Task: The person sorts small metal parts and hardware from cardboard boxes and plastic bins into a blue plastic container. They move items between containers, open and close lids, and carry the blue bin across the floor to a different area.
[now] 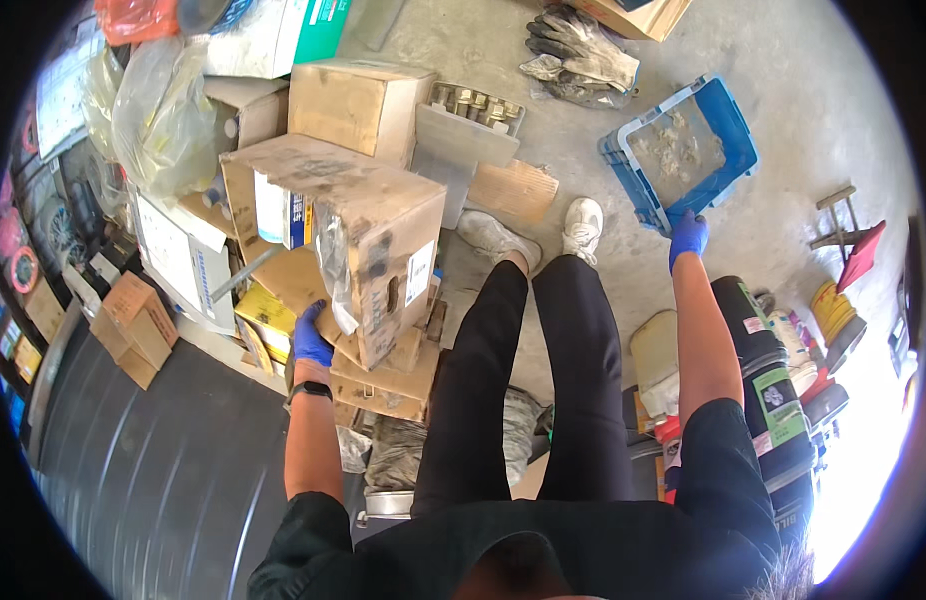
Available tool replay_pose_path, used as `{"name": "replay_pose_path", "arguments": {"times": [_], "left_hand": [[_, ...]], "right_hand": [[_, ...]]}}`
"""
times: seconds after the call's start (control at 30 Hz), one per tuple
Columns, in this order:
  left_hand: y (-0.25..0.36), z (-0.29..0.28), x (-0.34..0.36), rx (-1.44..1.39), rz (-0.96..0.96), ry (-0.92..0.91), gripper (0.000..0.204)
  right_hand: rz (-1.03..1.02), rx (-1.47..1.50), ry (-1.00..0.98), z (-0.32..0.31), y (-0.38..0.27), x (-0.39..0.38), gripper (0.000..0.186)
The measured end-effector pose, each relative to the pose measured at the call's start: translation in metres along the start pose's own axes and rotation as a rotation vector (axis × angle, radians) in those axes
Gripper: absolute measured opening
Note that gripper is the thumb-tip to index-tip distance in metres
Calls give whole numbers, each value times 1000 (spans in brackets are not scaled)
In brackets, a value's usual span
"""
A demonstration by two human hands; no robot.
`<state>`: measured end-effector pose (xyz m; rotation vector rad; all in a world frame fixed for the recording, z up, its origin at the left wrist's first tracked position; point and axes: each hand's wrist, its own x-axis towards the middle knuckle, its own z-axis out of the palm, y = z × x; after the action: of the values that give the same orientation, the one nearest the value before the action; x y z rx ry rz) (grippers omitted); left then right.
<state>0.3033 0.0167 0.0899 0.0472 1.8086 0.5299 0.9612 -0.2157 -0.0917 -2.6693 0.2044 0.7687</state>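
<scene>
The person's right hand [689, 240], in a blue glove, has its fingers closed on the near edge of a blue crate [740, 135], which is tilted over the concrete floor [543, 120]. The left hand [311, 340], also gloved, is against the lower edge of an open cardboard box [368, 200] on a stack; its fingers are partly hidden, so how far they close cannot be told. Dirty gloves [578, 50] lie near the crate.
</scene>
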Motion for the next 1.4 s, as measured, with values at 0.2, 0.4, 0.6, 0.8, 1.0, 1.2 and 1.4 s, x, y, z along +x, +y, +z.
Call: {"name": "replay_pose_path", "arguments": {"times": [0.2,0.4,0.6,0.8,1.0,1.2,1.4], "left_hand": [[11,-9,-5,150,77,-109,35],[16,6,-24,187,50,-10,35],[11,1,-10,128,36,-24,28],[8,-8,1,66,2,55,26],[7,-10,-5,67,28,32,27],[4,2,2,134,44,22,26],[15,20,-24,124,87,63,23]], "right_hand": [[-35,25,-67,51,36,44,38],[274,342,-328,57,25,44,28],[-205,-26,31,32,-10,5,36],[-524,161,-375,60,-102,-104,29],[-778,73,-783,130,-241,-204,54],[-1255,-61,-808,244,-320,-217,69],[-1071,-228,-1098,237,-343,-224,79]]}}
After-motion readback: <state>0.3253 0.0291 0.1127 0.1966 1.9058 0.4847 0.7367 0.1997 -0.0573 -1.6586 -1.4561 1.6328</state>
